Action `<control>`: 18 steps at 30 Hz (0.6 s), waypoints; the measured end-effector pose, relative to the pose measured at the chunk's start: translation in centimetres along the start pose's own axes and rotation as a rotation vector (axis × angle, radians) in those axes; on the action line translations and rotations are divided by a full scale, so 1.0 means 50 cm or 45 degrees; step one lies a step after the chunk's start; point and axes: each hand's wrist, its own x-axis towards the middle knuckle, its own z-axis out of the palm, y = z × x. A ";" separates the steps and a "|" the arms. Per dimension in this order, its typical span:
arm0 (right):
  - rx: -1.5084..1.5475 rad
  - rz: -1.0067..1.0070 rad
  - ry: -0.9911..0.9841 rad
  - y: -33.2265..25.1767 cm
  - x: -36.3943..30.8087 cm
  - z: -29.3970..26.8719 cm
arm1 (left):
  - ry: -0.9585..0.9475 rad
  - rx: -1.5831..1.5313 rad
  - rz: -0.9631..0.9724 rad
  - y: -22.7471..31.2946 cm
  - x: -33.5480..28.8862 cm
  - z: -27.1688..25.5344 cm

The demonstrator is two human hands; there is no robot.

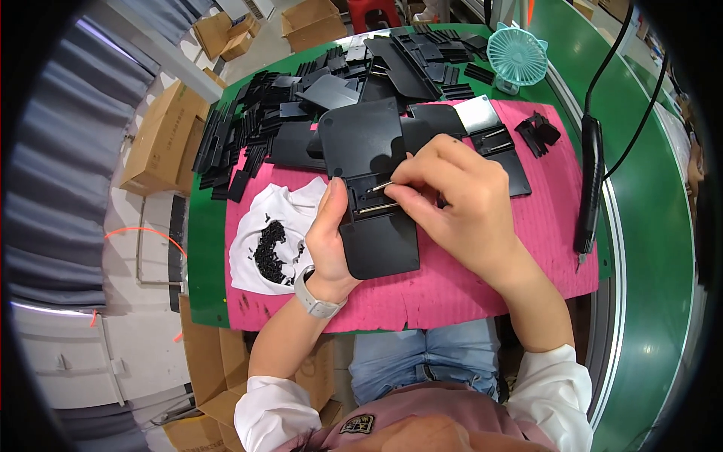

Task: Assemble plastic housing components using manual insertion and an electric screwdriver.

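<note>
The black plastic panel (374,188) lies mid-way on the pink mat (542,248); the left hand (329,233) clasps its left edge, fingers curled; the right hand (452,200) pinches one thin metal rod (379,186) over the panel's middle; a second rod (376,208) lies just below; one white cloth (263,218) of small black screws (271,248) sits by the mat's left edge.

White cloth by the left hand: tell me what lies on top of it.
On the white cloth lies a heap of small black screws, with a few strays. The left hand covers its right edge, so anything there is hidden.
</note>
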 end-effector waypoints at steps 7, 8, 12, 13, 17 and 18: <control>-0.259 -0.137 -0.101 0.006 0.004 -0.020 | 0.138 0.100 0.016 0.000 0.000 -0.010; -0.257 -0.215 -0.176 0.016 0.010 -0.024 | 0.107 0.098 -0.022 0.002 0.000 -0.019; -0.308 -0.438 -0.234 0.041 0.006 -0.011 | 0.202 0.037 -0.140 -0.002 0.004 -0.014; -0.313 -0.435 -0.228 0.040 0.005 -0.006 | 0.197 0.040 -0.145 -0.001 0.003 -0.018; -0.329 -0.509 -0.083 0.029 0.004 -0.007 | 0.099 0.052 -0.143 -0.008 -0.005 -0.036; -0.350 -0.533 -0.072 0.027 0.003 -0.005 | 0.107 0.105 -0.119 -0.009 -0.005 -0.035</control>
